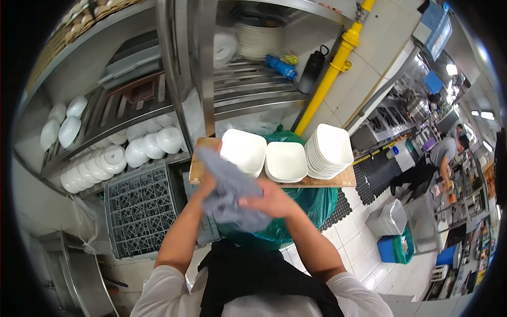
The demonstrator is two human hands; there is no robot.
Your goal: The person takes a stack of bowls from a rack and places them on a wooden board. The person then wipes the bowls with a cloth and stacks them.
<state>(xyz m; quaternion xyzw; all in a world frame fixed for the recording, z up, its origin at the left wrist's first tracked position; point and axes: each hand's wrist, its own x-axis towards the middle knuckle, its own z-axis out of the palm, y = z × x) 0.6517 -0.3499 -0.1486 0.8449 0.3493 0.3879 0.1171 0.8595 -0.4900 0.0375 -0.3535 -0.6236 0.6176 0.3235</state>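
Observation:
A grey cloth (232, 193) hangs between my two hands, its upper end smeared by motion. My right hand (270, 199) grips its right side, thumb lying over the fabric. My left hand (207, 182) is closed on the other side, mostly hidden behind the folds. Whether anything is wrapped inside the cloth I cannot tell. Just beyond my hands, white square bowls stand on a wooden board (343, 178): a left stack (244, 150), a lower middle stack (286, 161) and a tall right stack (330, 145).
Left of me is a grey dish rack (140, 211), below shelves with rows of white bowls (103, 164). A green-lined bin (317, 208) sits under the board. A yellow pipe (327, 82) rises behind it. Another person (441, 156) works at a counter far right.

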